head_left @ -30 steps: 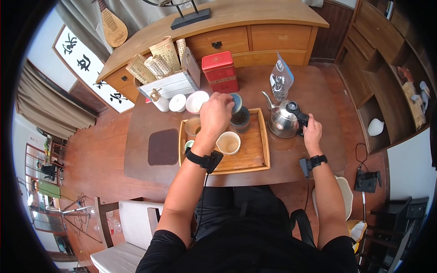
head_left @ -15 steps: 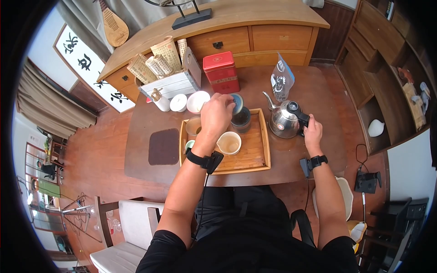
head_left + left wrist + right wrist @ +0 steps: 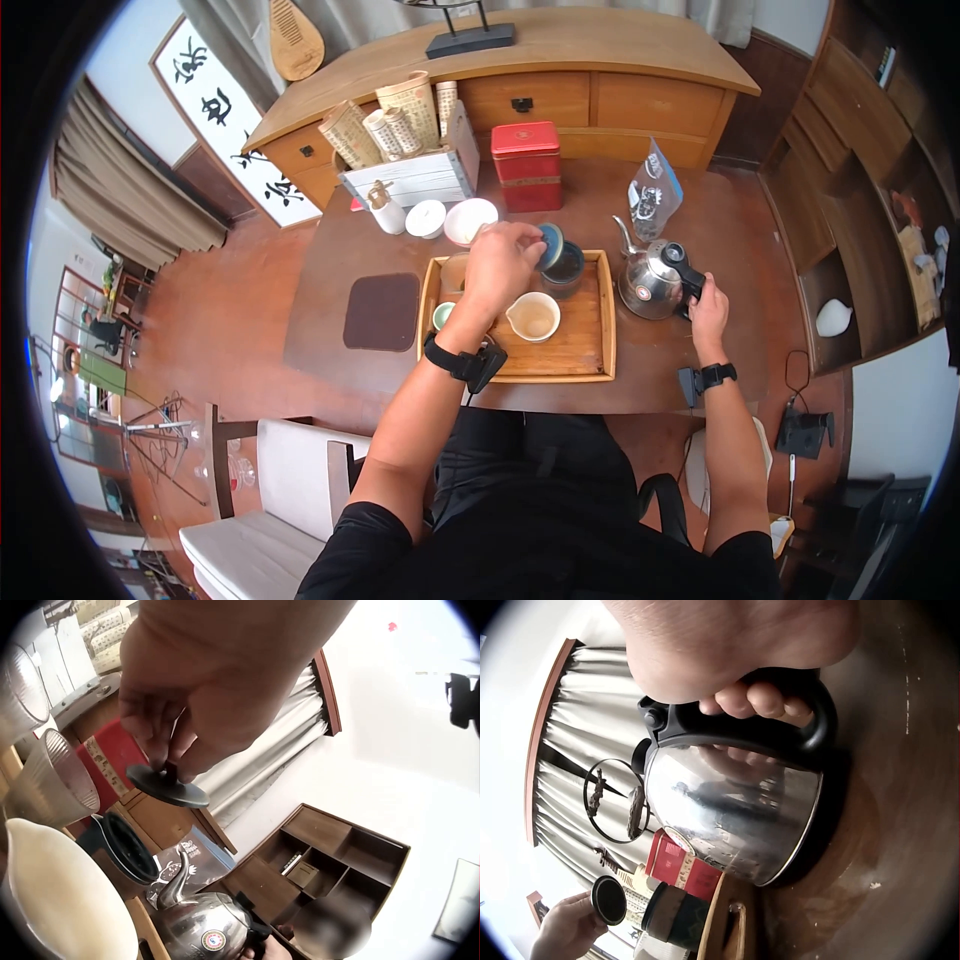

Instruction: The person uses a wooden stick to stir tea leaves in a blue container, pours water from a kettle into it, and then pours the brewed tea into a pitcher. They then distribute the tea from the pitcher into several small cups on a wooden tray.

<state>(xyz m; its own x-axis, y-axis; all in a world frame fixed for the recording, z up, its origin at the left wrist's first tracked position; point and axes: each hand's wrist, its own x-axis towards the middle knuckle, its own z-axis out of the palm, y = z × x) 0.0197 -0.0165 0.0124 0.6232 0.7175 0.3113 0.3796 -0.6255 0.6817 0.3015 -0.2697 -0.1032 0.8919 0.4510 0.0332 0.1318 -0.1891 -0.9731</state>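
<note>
With its fingertips, my left hand (image 3: 500,265) pinches the knob of a round dark lid (image 3: 166,787) and holds it tilted. Just under the lid, an uncovered dark tea cup or pot (image 3: 567,272) stands at the back of a bamboo tray (image 3: 612,345); in the left wrist view its open mouth shows. My right hand (image 3: 711,315) grips the black handle of a steel gooseneck kettle (image 3: 727,802) right of the tray, fingers wrapped through the handle. A pale pouring pitcher (image 3: 533,316) sits mid-tray, partly behind the left wrist in reach.
A small green cup (image 3: 444,315) and a ribbed glass are at the tray's left. Behind stand a red tin (image 3: 527,170), a white bowl (image 3: 470,220), a white lidded dish (image 3: 426,218) and a crate of rolled scrolls (image 3: 420,180). A plastic pouch (image 3: 655,197) stands behind the kettle.
The head view has shifted, so the table appears farther right and slightly turned. My left hand still holds the lid near the dark vessel; my right hand stays on the kettle handle.
</note>
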